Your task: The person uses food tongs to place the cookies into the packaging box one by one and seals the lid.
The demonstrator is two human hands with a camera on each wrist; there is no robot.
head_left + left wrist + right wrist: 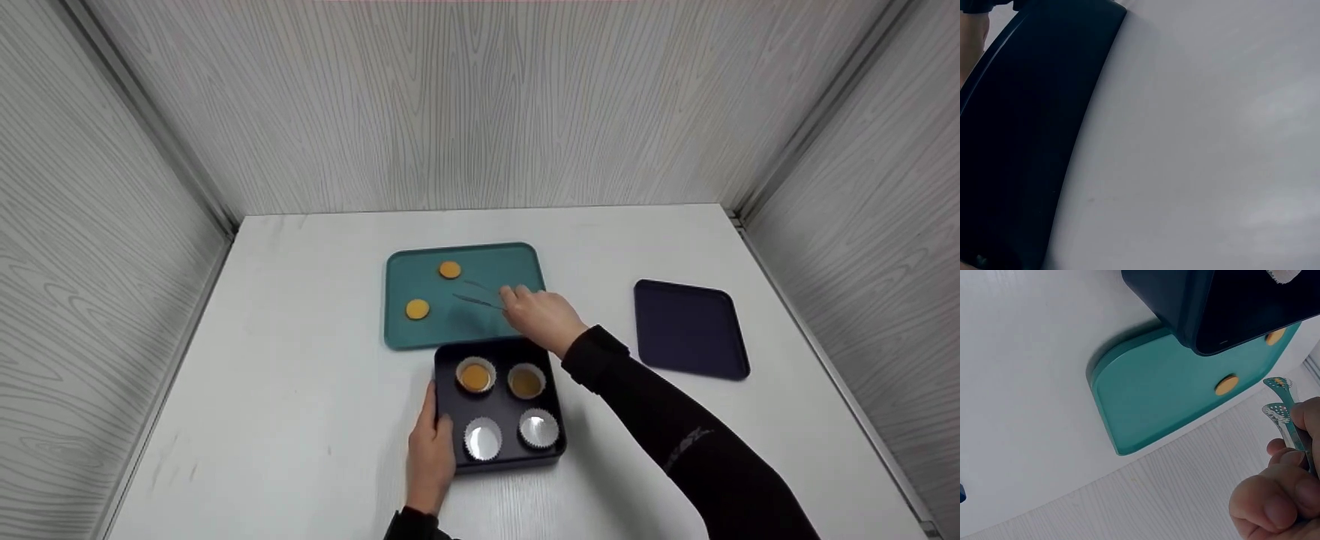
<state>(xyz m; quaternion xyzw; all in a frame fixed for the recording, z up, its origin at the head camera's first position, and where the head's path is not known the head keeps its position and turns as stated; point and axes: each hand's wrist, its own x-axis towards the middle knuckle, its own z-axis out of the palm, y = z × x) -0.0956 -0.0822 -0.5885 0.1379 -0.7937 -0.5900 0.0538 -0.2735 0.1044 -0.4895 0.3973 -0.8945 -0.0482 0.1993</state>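
Note:
My left hand [432, 454] grips the left wall of a deep dark blue square pan [501, 409], thumb at the rim. Several fluted foil cups stand inside it. The back left cup [489, 363] and back right cup [542, 373] each hold an orange-yellow disc; bare silver bottoms show in the front left cup [483, 439] and front right cup [538, 429]. Above the teal tray [502, 262], my right hand [544, 319] holds metal tongs [1292, 424], their perforated tips apart with nothing between. Two discs lie on that tray, one disc [450, 269] farther back, another disc [417, 309] nearer.
A shallow dark navy tray [691, 330] lies on the right of the white table [300, 375]. The teal tray is just behind the pan, whose back edge overlaps its front in the head view. Wood-grain panels [480, 105] enclose the table at the back and both sides.

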